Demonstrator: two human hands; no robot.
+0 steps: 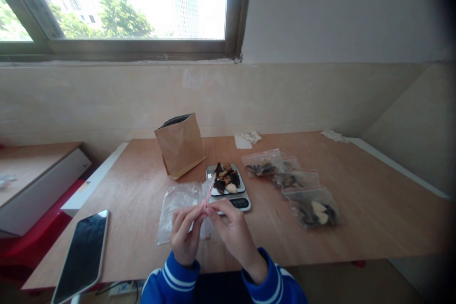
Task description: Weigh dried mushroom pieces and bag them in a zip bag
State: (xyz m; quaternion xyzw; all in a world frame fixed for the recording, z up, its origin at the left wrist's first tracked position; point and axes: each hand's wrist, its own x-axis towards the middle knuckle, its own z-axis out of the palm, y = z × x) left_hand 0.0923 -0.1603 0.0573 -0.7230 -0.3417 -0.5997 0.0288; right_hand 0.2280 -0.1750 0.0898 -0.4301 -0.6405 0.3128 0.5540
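Your L hand (184, 240) and R hand (233, 237) meet just in front of the scale, fingers clenched in a tight pinch on the red-striped seal (209, 194) of a clear zip bag (178, 211). Neither hand is released. Can't tell from here if the seal is open or pressed shut, or if anything is inside the bag.

The bag's body sits on the plywood table (374, 218) under your hands, just left of a digital scale (239, 203), w/ the red strip rising across the scale's front corner. Dark dried pieces (225, 179) w/ pale chunks are heaped on the scale, some near its rim. Filled zip bags (313, 209) lie in a loose row to the right, a kraft paper bag (181, 147) stands behind, and a phone (80, 256) lies near the table's L edge.

Watch out: slick film could slip from your fingertips if the pinch eases. The bag edge could also catch the scale, nudge it and tip rim pieces off. Your blue sleeves (171, 278) could do the same if your hands swing fwd.
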